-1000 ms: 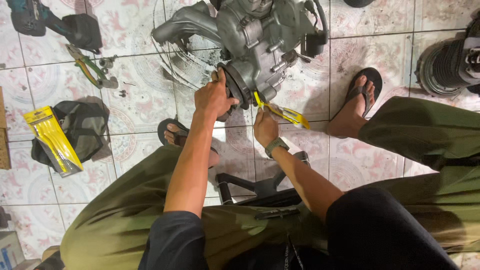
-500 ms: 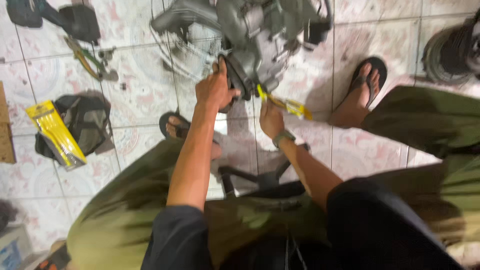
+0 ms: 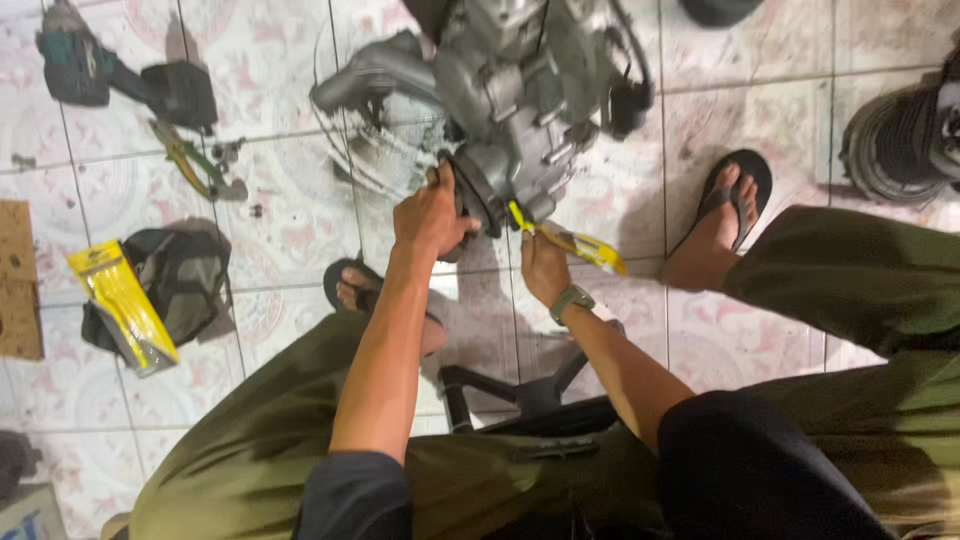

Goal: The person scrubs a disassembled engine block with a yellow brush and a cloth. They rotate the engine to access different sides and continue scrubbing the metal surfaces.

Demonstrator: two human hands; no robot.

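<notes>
Grey engine assembly [image 3: 520,100] — set on the tiled floor [image 3: 300,230] directly ahead of the seated person, between the two sandalled feet, its bulk running away from the body toward the top of the view. Left hand [image 3: 432,212]: closed over the dark round cover [image 3: 475,200] at the engine's near lower edge. Right hand [image 3: 545,268]: just beside it to the right, gripped on a yellow-handled tool [image 3: 575,243] whose long axis slants up-left, tip at the casing beside the cover. Left hand is nearer to the engine — the hands close together but not touching.
</notes>
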